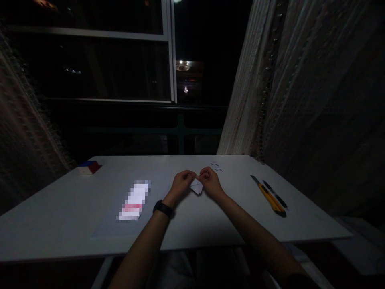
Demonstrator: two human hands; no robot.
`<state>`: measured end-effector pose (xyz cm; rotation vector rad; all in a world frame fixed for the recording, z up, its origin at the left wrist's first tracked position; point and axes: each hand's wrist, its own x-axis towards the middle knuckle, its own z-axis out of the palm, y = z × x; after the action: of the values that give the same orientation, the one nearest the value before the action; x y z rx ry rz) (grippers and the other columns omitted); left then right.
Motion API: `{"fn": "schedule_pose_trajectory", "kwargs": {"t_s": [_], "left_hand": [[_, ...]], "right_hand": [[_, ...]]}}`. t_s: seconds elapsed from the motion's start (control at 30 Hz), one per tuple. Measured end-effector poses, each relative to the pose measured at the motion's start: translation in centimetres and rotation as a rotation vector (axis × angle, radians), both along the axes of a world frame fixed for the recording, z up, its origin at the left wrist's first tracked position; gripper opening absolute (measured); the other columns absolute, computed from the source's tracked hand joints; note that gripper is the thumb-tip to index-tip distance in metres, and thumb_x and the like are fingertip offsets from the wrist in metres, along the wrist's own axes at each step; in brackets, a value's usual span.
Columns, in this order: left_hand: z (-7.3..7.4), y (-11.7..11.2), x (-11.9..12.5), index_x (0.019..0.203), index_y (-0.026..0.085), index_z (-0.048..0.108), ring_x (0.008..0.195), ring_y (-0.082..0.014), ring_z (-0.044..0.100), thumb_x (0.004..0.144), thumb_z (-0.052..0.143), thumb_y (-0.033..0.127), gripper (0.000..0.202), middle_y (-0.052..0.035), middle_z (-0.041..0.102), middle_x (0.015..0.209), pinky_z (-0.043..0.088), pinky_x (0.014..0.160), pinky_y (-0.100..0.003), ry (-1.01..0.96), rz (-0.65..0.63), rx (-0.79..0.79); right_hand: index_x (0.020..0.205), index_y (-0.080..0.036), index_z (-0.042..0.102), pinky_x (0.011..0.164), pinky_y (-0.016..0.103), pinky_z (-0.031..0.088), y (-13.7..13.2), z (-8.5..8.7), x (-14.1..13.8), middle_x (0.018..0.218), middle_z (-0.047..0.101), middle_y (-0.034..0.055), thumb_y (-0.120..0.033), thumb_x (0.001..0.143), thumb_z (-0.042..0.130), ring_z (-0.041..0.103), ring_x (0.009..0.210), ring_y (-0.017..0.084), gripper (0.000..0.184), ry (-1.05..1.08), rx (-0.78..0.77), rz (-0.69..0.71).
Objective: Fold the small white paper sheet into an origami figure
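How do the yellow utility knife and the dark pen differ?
The utility knife is yellow and dark, while the pen is mostly dark. The knife looks longer and broader than the pen. Both lie on the white table, slanted alike, to the right of the right hand.

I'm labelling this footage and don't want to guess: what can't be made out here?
All in the head view:
- Folded white paper: upper part covered by the left hand and right hand.
- Bright rectangle: contents hidden by pixelation.
- Dark bits beyond the hands: too small to identify.
- Left forearm: remainder cut off by the bottom edge.
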<state>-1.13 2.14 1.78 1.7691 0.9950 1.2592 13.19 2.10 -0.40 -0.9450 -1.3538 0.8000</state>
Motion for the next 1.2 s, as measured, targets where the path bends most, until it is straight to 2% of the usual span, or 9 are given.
{"fn": "schedule_pose_trajectory", "kwargs": {"t_s": [0.1, 0.27, 0.53, 0.73, 0.93, 1.2], "left_hand": [[-0.4, 0.4, -0.2, 0.062, 0.014, 0.058, 0.057, -0.011, 0.044, 0.075, 0.052, 0.043, 0.032, 0.0014, 0.05, 0.057, 0.033, 0.053, -0.023, 0.067, 0.01, 0.027], [-0.6, 0.6, -0.5, 0.058, 0.016, 0.049, 0.052, -0.0093, 0.037, 0.077, 0.048, 0.047, 0.036, 0.0051, 0.04, 0.051, 0.029, 0.05, -0.023, 0.128, -0.076, 0.012], [-0.4, 0.0, -0.3, 0.062, 0.016, 0.047, 0.058, -0.011, 0.042, 0.082, 0.041, 0.04, 0.031, 0.0025, 0.047, 0.059, 0.029, 0.054, -0.024, 0.278, -0.01, 0.128], [-0.2, 0.0, -0.3, 0.065, 0.016, 0.047, 0.059, -0.0105, 0.039, 0.081, 0.042, 0.045, 0.034, 0.0032, 0.043, 0.06, 0.03, 0.053, -0.023, 0.187, -0.079, 0.073], [-0.1, 0.1, -0.4, 0.061, 0.017, 0.044, 0.057, -0.0099, 0.037, 0.08, 0.044, 0.045, 0.034, 0.0044, 0.039, 0.057, 0.03, 0.053, -0.022, 0.153, -0.162, 0.018], [-0.2, 0.0, -0.3, 0.063, 0.016, 0.046, 0.058, -0.0101, 0.038, 0.08, 0.044, 0.044, 0.033, 0.0038, 0.042, 0.06, 0.03, 0.054, -0.023, 0.166, -0.141, 0.035]], "right_hand": [[0.07, -0.021, 0.046, 0.048, 0.022, 0.034, -0.5, 0.4, -0.1, 0.053, 0.05, -0.0062, -0.034, 0.061, 0.068, 0.048, 0.05, 0.011, 0.027, -0.063, 0.011, 0.016], [0.064, -0.02, 0.047, 0.048, 0.022, 0.033, -0.7, 0.7, 0.1, 0.055, 0.049, -0.0056, -0.034, 0.061, 0.068, 0.045, 0.05, 0.01, 0.026, -0.138, 0.019, 0.046], [0.064, -0.019, 0.047, 0.044, 0.021, 0.029, -0.3, 0.6, 0.3, 0.052, 0.045, -0.0071, -0.034, 0.059, 0.069, 0.041, 0.047, 0.009, 0.027, -0.114, -0.016, 0.08], [0.064, -0.02, 0.046, 0.043, 0.02, 0.028, -0.3, 0.7, 0.6, 0.049, 0.043, -0.0084, -0.032, 0.06, 0.069, 0.039, 0.044, 0.008, 0.027, -0.097, -0.005, 0.091], [0.065, -0.02, 0.045, 0.042, 0.02, 0.029, -0.7, 1.1, 0.9, 0.048, 0.043, -0.0084, -0.036, 0.058, 0.07, 0.04, 0.044, 0.008, 0.031, -0.107, -0.038, 0.157], [0.065, -0.02, 0.045, 0.043, 0.02, 0.029, -0.7, 1.3, 0.9, 0.048, 0.043, -0.0092, -0.038, 0.055, 0.072, 0.039, 0.043, 0.007, 0.034, -0.077, -0.064, 0.183]]}}
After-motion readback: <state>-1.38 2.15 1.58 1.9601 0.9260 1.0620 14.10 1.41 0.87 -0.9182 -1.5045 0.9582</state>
